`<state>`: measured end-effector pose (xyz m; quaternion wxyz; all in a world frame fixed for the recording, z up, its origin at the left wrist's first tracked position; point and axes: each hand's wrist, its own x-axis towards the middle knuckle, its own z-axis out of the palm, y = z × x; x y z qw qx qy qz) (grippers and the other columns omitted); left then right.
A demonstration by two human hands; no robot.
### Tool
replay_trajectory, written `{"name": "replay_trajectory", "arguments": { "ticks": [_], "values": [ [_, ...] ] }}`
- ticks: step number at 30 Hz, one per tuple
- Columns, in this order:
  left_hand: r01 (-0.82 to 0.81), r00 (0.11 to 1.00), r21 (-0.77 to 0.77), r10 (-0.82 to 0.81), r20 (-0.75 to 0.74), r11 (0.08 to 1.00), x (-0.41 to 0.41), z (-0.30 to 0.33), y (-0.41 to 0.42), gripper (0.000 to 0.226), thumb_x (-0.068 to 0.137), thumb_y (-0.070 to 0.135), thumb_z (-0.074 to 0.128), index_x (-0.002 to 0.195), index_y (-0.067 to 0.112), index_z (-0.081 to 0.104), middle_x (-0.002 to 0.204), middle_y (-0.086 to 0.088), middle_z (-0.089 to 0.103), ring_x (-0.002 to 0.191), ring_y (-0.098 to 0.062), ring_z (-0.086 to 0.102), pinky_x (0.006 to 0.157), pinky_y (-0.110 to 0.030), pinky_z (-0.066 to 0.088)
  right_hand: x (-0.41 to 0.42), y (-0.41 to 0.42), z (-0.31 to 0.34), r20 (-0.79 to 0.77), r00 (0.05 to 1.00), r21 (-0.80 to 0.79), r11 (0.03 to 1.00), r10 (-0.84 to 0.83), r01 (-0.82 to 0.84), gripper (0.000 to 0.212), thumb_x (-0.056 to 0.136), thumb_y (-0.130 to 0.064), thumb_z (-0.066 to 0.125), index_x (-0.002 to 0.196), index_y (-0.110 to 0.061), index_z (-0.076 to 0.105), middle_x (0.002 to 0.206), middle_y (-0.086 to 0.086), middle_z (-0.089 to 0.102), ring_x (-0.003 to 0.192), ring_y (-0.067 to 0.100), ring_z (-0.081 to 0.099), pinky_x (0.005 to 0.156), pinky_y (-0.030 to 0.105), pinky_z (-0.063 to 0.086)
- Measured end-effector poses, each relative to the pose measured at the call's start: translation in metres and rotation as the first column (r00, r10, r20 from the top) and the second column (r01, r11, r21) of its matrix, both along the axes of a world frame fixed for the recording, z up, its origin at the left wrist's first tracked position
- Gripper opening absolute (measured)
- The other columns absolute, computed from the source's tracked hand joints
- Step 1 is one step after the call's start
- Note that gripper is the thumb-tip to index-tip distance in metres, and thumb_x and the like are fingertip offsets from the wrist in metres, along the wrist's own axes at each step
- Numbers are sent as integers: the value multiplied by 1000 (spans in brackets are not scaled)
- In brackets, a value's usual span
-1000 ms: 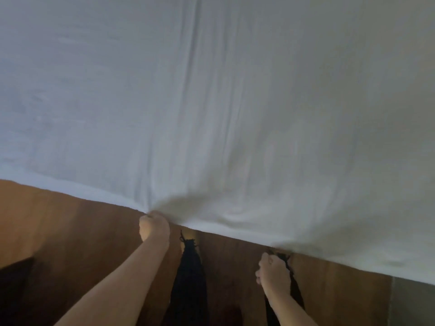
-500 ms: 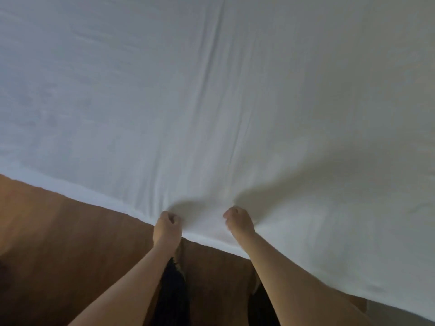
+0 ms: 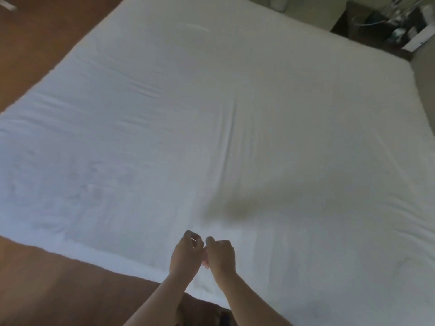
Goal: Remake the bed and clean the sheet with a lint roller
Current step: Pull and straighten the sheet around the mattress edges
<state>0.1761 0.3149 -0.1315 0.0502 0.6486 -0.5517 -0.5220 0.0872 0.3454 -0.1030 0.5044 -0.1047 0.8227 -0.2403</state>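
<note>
I see the white sheet (image 3: 211,118) spread almost flat over the bed, filling most of the frame. My left hand (image 3: 186,254) and right hand (image 3: 221,255) hover at lower centre, fingers curled, holding nothing. No lint roller visible; I judge rolling remains.

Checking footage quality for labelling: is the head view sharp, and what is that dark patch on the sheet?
Head view: soft throughout, both hands (left hand, right hand) slightly blurred; the patch on the sheet looks like a shadow; bed edges bow from the wide-angle lens.
</note>
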Motion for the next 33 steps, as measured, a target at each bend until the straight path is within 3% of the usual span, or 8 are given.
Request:
{"name": "replay_trajectory", "arguments": {
  "ticks": [5,9,14,18,21,25,28,33],
  "values": [
    [-25,999,19,25,24,1000,29,-6,-43,9,100,22,48,99,21,57,85,9,65,77,-8,63,66,-25,49,27,-47,2,-40,996,-64,994,84,-87,40,86,-22,47,55,-4,64,44,1,59,41,12,54,60,27,51],
    [-61,990,76,50,133,995,67,-28,-61,8,100,22,49,101,20,57,90,6,65,83,-11,63,76,-29,53,39,-70,-22,-55,990,51,991,126,-124,46,91,-17,47,47,-11,62,40,-1,56,42,14,54,58,24,51],
    [-80,968,116,49,245,990,91,-43,-113,6,94,15,52,95,15,58,93,-6,71,95,-30,66,78,-33,45,33,-111,-24,-31,995,131,987,97,-92,30,96,-34,48,88,-12,67,92,6,72,90,23,69,82,30,56],
    [-62,987,167,36,155,984,74,-38,-149,10,93,18,52,87,21,60,84,-1,71,87,-28,67,83,-39,53,22,-141,-20,-98,985,154,980,142,-126,38,88,-28,45,59,-12,64,65,4,68,67,20,63,71,26,50],
    [-6,998,190,-5,61,982,80,-35,-169,12,95,19,52,87,22,60,83,0,71,86,-26,68,85,-41,55,36,-162,-18,-125,986,171,981,114,-91,44,82,-36,41,70,-6,69,68,7,70,74,25,67,70,27,51],
    [52,996,179,-65,68,982,128,-41,-206,10,97,16,50,96,16,60,94,-3,71,92,-25,67,81,-34,53,83,-194,-26,-105,980,182,972,167,-146,46,89,-21,48,45,-17,59,37,-3,54,46,15,56,55,22,43],
    [152,977,155,-172,126,976,195,-53,-237,17,100,11,46,110,10,60,109,-3,65,101,-22,64,75,-19,44,136,-217,-43,-72,988,203,972,134,-118,42,88,-22,49,49,-16,64,44,-1,60,45,15,57,54,23,45],
    [166,950,137,-195,244,977,342,-51,-299,19,97,17,51,114,13,59,109,-3,64,101,-22,61,79,-27,41,266,-253,-61,25,992,219,968,121,-123,38,89,-20,52,54,-17,68,51,1,65,49,18,58,61,33,53]
  ]
}}
